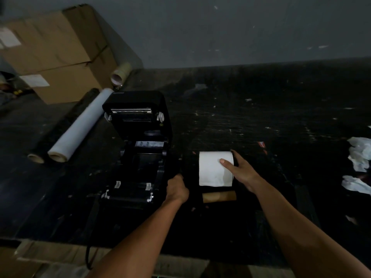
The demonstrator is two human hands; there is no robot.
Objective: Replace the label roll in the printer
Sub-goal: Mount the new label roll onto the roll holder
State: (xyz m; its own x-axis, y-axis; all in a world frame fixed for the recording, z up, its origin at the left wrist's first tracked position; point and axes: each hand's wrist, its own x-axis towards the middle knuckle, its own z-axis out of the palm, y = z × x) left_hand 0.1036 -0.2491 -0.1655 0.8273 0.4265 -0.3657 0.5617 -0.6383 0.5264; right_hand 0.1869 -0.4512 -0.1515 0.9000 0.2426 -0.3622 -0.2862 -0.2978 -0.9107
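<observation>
On the dark table (261,117) stands the printer (138,157), black, its lid (138,115) swung up and back so the roll bay lies open and shows no roll inside. Just right of the printer lies the label roll (215,168), white, on its side with its axis running left to right. The right hand (240,170) grasps this roll from the roll's right end: the thumb lies across the white face and the other fingers wrap behind the far edge, so the hand is closed on the roll, which rests on the table. Nearer than the roll, and close beside it, lies a bare brown core (219,196), also on its side. The left hand (176,188) rests against the printer's right front corner, fingers curled in toward the casing; whether they grip the casing or only press on it cannot be told, since the fingertips are lost in the dark. Left of the printer lie two long rolls side by side, a white film roll (80,125) and a dark one beyond it. Behind these, farther left of the printer, sit stacked cardboard boxes (52,55), with a tape roll (120,75) at their right foot. Far to the printer's right, at the table's edge, lie crumpled white papers (359,155).
</observation>
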